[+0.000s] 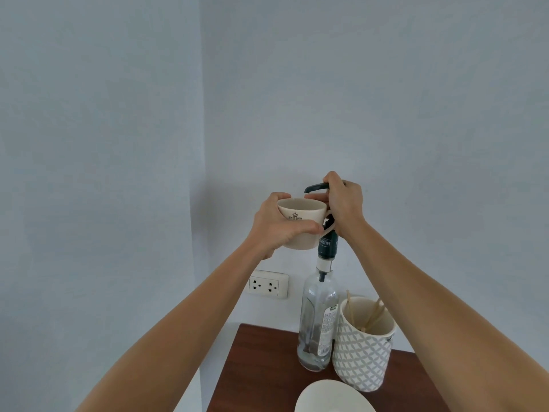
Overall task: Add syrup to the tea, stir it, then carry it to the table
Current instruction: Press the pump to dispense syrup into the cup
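At frame centre, your left hand [276,227] wraps its fingers around the cup [301,223], holding it under the spout; your right hand [344,205] fingers grip the pump head [316,187] of the syrup bottle [318,319].

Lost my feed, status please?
Left hand holds cup under spout. Right hand on syrup bottle pump. Nothing in the way.

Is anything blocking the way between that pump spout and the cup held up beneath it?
Nothing visible does. The left hand holds the cup just under the pump spout, which the right hand grips atop the syrup bottle.
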Action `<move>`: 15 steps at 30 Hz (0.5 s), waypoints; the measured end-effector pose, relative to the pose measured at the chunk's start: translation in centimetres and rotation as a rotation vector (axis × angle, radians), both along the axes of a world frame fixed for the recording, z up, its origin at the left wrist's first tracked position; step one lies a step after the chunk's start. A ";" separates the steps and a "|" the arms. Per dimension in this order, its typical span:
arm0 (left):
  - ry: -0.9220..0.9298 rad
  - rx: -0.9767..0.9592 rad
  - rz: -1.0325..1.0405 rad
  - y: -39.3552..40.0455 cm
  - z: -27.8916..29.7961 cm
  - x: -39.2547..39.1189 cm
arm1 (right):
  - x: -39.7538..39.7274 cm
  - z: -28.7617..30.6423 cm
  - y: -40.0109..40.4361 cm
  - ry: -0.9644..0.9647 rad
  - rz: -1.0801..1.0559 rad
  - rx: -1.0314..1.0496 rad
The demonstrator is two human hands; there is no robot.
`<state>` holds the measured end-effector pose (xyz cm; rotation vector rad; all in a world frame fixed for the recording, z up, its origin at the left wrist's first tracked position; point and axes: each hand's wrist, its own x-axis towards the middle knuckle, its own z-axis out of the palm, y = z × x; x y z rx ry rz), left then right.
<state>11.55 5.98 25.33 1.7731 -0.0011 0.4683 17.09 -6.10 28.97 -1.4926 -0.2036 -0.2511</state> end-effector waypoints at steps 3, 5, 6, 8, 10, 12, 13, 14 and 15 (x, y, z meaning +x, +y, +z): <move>-0.004 0.000 0.004 0.0 0.1 0.0 | 0.0 -0.1 0.1 -0.009 -0.010 0.016; 0.000 0.006 0.004 0.0 0.1 -0.1 | 0.0 -0.2 0.1 -0.007 -0.015 0.016; 0.003 0.006 0.003 0.0 0.1 -0.2 | 0.0 -0.3 0.1 -0.007 -0.014 0.016; 0.009 0.003 0.007 0.0 0.0 -0.1 | 0.0 -0.4 0.1 -0.009 -0.011 0.021; 0.012 0.001 0.005 0.0 -0.1 -0.1 | 0.1 -0.4 0.1 -0.008 -0.013 0.031; 0.012 -0.003 0.000 0.0 -0.1 -0.1 | 0.1 -0.4 0.1 -0.009 -0.017 0.029; 0.012 -0.002 0.000 0.0 -0.1 -0.1 | 0.1 -0.4 0.1 -0.008 -0.019 0.027; 0.011 -0.001 0.002 0.0 0.0 -0.2 | 0.2 -0.4 0.1 -0.006 -0.020 0.028; 0.010 -0.002 0.004 -0.1 0.0 -0.2 | 0.2 -0.4 0.1 -0.005 -0.021 0.031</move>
